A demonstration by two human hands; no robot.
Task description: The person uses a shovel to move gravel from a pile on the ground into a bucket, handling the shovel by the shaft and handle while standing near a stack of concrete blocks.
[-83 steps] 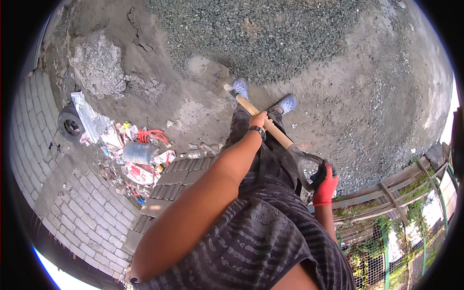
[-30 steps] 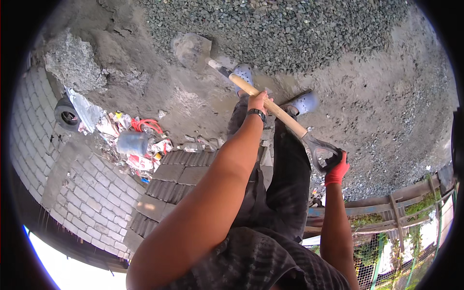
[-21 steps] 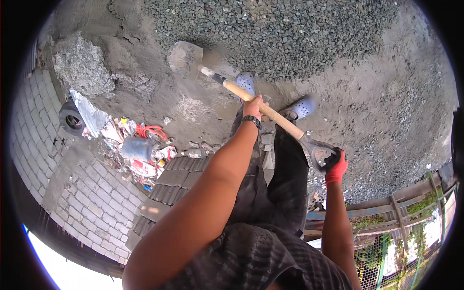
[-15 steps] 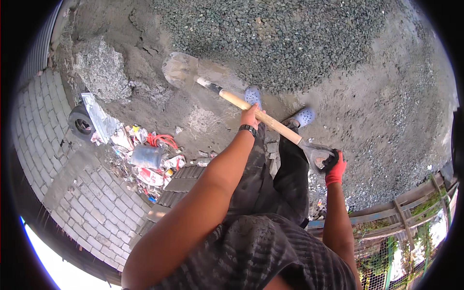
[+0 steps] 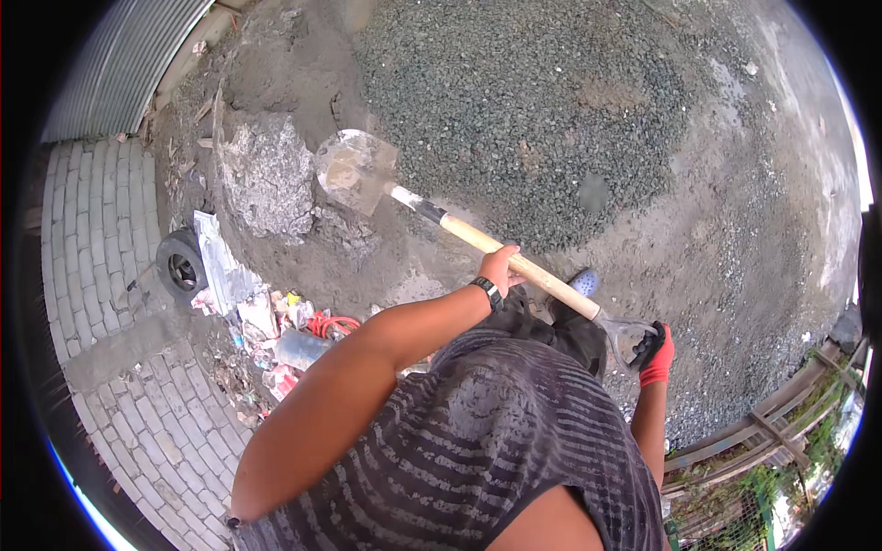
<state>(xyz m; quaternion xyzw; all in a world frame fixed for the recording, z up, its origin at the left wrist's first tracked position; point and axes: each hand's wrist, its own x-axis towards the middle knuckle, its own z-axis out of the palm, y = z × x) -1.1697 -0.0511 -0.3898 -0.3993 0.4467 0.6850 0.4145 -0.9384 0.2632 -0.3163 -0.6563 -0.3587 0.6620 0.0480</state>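
Note:
A shovel (image 5: 478, 241) with a pale wooden shaft slants across the view, its muddy metal blade (image 5: 356, 172) at the upper left. Bare and wearing a dark wristwatch, my left hand (image 5: 499, 268) is wrapped round the middle of the shaft. My right hand (image 5: 654, 354), in a red and black glove, grips the D-shaped handle at the other end. The blade lies between a pale grey rough lump (image 5: 269, 176) and a large spread of dark gravel (image 5: 514, 110). Nothing loose can be made out on the blade.
At the left lie a tyre (image 5: 182, 264), a metal sheet (image 5: 220, 257) and scattered rubbish (image 5: 266, 321) with a red hose (image 5: 331, 323). Beyond are a block wall (image 5: 101, 239) and corrugated metal (image 5: 138, 64). A wooden fence (image 5: 772, 422) runs along the lower right.
The view has shifted, so the ground and rubbish appear lower. The shovel blade is lifted and nearer the gravel's left edge; both hands keep their hold on it.

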